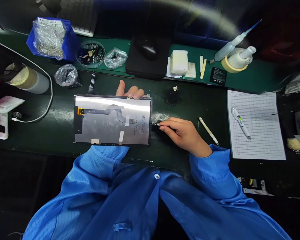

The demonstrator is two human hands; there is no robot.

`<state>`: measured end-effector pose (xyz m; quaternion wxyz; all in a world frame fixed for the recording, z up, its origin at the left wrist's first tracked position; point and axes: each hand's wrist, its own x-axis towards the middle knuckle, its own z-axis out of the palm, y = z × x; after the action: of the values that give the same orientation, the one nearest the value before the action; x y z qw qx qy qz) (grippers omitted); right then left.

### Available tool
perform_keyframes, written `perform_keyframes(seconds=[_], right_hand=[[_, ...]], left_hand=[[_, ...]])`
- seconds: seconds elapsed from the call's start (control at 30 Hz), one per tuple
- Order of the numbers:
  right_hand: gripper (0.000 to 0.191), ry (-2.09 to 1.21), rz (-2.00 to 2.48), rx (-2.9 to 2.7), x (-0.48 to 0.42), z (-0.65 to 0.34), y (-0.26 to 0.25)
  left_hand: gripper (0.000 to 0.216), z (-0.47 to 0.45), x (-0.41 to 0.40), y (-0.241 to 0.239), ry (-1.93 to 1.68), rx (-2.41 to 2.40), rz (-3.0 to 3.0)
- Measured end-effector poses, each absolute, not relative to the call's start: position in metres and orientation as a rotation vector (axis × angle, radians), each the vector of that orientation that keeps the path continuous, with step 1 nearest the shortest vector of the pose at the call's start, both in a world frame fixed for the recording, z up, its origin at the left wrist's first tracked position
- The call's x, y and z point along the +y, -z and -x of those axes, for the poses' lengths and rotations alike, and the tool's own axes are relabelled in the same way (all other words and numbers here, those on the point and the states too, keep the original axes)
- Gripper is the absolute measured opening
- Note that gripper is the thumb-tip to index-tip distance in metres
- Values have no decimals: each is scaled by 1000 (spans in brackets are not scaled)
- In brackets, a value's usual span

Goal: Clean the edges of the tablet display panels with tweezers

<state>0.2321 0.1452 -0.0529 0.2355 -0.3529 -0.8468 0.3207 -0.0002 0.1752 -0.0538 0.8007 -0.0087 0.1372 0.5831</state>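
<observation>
A silvery display panel (110, 120) with a dark flex cable across its back is held flat over the dark green bench. My left hand (130, 91) reaches under it and its fingertips curl over the far edge, gripping the panel. My right hand (183, 133) pinches a thin dark pointed tool (155, 125), tweezers by the look of it, whose tip touches the panel's right edge. Blue sleeves cover both arms.
A ruled paper sheet (256, 123) with a pen lies at right, a white stick (208, 130) beside my right hand. At the back stand a blue bin of bagged parts (51, 38), a dish of small parts (90, 54), a black pad (148, 56), a tape roll (236, 61) and a syringe bottle (227, 48).
</observation>
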Motion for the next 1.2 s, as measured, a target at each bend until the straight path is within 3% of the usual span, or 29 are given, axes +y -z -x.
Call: perform_keyframes(seconds=[0.27, 0.57, 0.7, 0.83, 1.03, 1.2], right_hand=[[11, -931, 1061, -2289, 143, -232, 53], [17, -1001, 1097, -2225, 142, -232, 55], [10, -925, 1041, -2302, 143, -232, 55], [18, -877, 970, -2346, 145, -232, 53], [14, -979, 1095, -2249, 141, -231, 53], [16, -879, 989, -2337, 145, -231, 54]], left_hand=[[56, -2, 174, 53, -1263, 247, 14], [57, 0, 175, 53, -1256, 300, -9], [58, 0, 175, 58, -1275, 308, -71], [58, 0, 175, 60, -1261, 266, -75], [56, 0, 176, 60, -1286, 314, -91], [56, 0, 175, 60, -1285, 307, -110]])
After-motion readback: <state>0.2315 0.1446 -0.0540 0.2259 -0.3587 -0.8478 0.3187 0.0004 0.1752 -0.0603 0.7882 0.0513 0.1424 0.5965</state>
